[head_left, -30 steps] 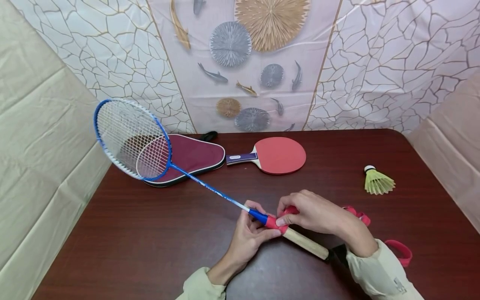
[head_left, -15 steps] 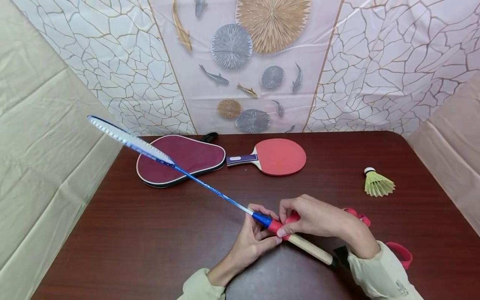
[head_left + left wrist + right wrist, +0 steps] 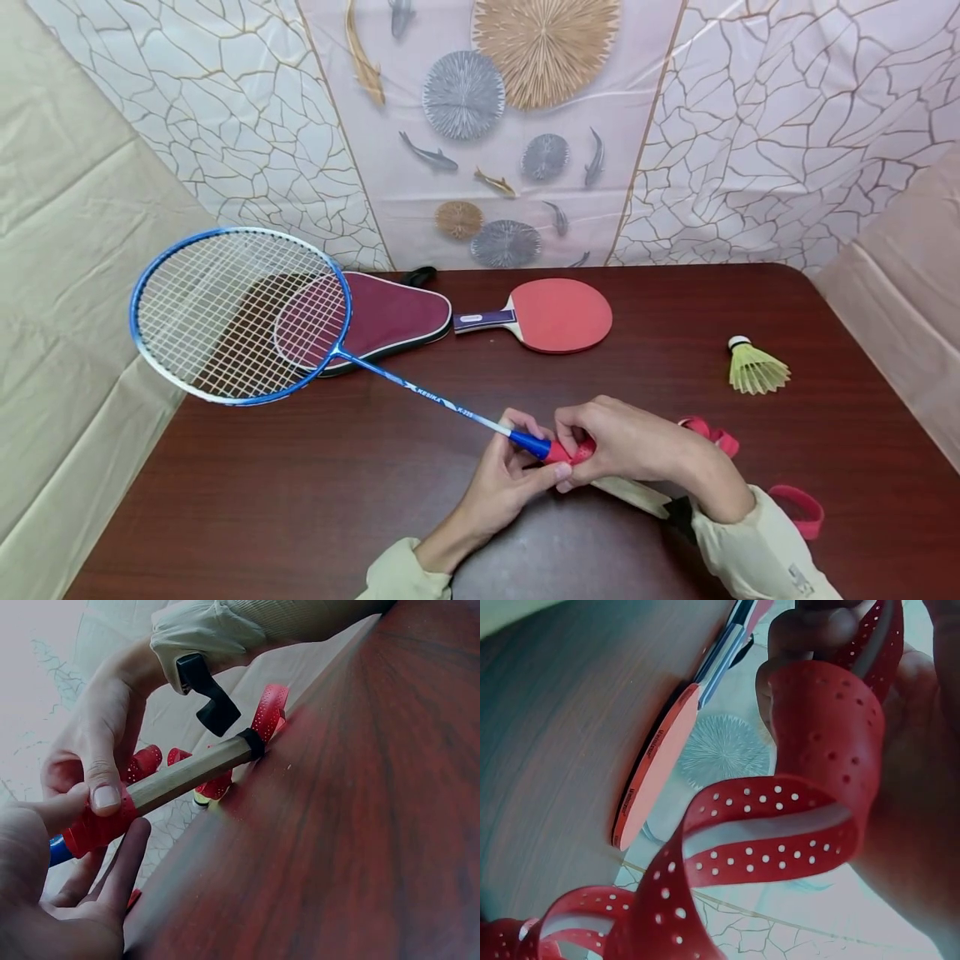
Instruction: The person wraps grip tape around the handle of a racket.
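Observation:
A blue and white badminton racket [image 3: 426,392] slants across the head view, strings facing the camera. My left hand [image 3: 495,479] holds its handle from below, just past the blue cone. Opposite it, my right hand [image 3: 630,437] pinches red overgrip tape [image 3: 97,829] against the handle, thumb pressed on the wrapped part. Beyond the wrap, the bare wooden handle [image 3: 195,774] runs to a black end cap [image 3: 253,743]. In the right wrist view, the loose perforated grip tape [image 3: 829,742] hangs from the right hand in curls, a pale strip along its inner side.
A red table tennis bat [image 3: 562,315] lies at the back of the brown table [image 3: 300,500]. Left of it is a maroon bat case [image 3: 397,310], partly behind the racket strings. A yellow shuttlecock [image 3: 757,367] lies at the right. Patterned cloth [image 3: 495,150] hangs behind.
The racket has turned about its shaft: its head went from tilted to edge-on, and now shows its full face. My right fingers have rolled over the handle with the tape.

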Motion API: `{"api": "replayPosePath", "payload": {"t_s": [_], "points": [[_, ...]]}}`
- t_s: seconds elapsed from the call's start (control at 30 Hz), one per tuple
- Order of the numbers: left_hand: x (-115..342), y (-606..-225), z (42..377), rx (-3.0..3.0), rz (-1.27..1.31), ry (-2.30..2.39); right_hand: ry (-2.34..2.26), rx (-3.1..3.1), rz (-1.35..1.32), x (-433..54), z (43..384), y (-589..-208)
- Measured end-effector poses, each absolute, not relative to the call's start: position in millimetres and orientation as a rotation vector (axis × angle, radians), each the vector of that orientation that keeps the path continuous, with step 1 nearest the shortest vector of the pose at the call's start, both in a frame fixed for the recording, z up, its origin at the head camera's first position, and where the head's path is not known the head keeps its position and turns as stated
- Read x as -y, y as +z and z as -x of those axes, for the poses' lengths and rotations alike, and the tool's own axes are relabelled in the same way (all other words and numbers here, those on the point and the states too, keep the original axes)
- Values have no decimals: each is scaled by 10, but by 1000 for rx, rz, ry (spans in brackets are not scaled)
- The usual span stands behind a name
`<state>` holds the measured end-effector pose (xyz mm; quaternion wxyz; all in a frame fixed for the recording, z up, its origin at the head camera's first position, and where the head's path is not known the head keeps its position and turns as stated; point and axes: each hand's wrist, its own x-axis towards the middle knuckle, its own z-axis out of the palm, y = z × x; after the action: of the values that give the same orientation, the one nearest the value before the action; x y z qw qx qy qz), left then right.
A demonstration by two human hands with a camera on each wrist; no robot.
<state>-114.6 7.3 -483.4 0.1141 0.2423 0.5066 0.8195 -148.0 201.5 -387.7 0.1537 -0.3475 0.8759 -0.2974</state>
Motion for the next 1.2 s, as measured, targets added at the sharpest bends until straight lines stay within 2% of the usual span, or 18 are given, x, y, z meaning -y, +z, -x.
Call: {"api": "replayPosePath", "payload": {"t_s": [0.17,0.37,0.93,1.2], "points": [[-65,-4822,1148,-1538,-655,2401,-790,-2583,986,-2003,1467,-3874],[-88,-4806,1177,-1523,-718,2485,-697,-2714,953,-2081,1487,-3825],[-53,-4818,1154,-1561,-578,2460,-863,-2623,1090,-2167,1473,-3726],[-32,-4810,1158,-1546,-572,2438,-785,-2666,1049,-2121,1479,-3734]]}}
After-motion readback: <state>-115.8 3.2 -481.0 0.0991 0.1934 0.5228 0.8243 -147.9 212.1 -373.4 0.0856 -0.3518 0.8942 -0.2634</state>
